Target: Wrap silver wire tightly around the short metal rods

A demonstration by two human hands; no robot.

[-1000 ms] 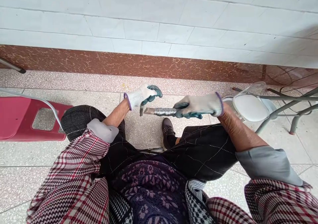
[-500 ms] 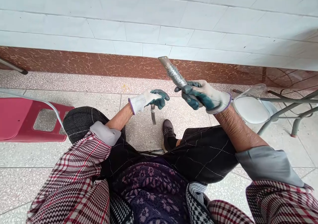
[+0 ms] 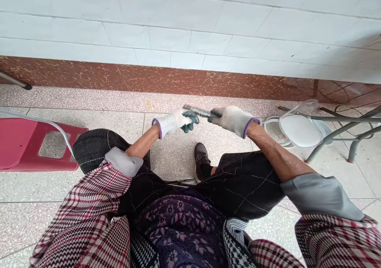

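A pale speckled floor [image 3: 169, 163] runs up to a tiled wall [image 3: 166, 36]. Nearest, checked sleeves [image 3: 92, 196] end in grey cuffs [image 3: 122, 161] set high on the forearms, probably to keep cloth clear of the hands. The person seems to be sitting, dark trousers [image 3: 247, 180] spread wide at the knees, which leaves open room between them; a dark shoe [image 3: 201, 153] shows in that gap.

Beyond the knees, both hands wear gloves with dark coated fingers, which likely add grip. The right hand [image 3: 232, 119] is closed around one end of a wire-wrapped rod [image 3: 199, 111], so the rest sticks out toward the other hand; the windings perhaps bind it. The left hand [image 3: 180, 121] sits just beside the rod's free end with fingers curled; whether it touches the rod or grips anything, I cannot tell.

Off to the left is a red stool [image 3: 14, 145], well apart from the hands. To the right, a white round object [image 3: 301, 130] lies near metal legs [image 3: 353, 149]. A reddish-brown skirting [image 3: 166, 79] lines the wall's foot.
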